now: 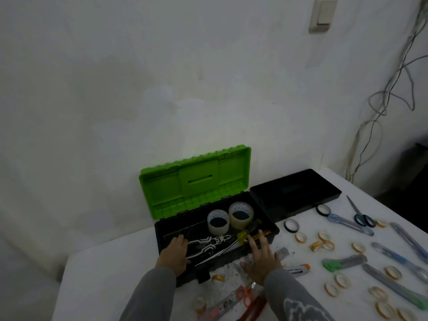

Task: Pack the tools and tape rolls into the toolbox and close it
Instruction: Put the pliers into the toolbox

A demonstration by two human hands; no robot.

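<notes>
A black toolbox (268,224) with a green lid (194,181) stands open against the wall. Inside lie two clear tape rolls (240,215), black-and-white pliers (208,244) and a yellow-handled screwdriver (243,235). My left hand (173,253) rests on the box's front left rim, fingers reaching inside. Over the box's front right corner my right hand (261,258) is spread with straight fingers and holds nothing. Several small tape rolls (301,237), utility knives (345,262) and blue scissors (363,218) lie on the table to the right.
A black tray (296,193) lies right of the toolbox by the wall. Red scissors (245,297) and more small tape rolls sit near the white table's (115,262) front edge. Cables hang down the wall at the far right.
</notes>
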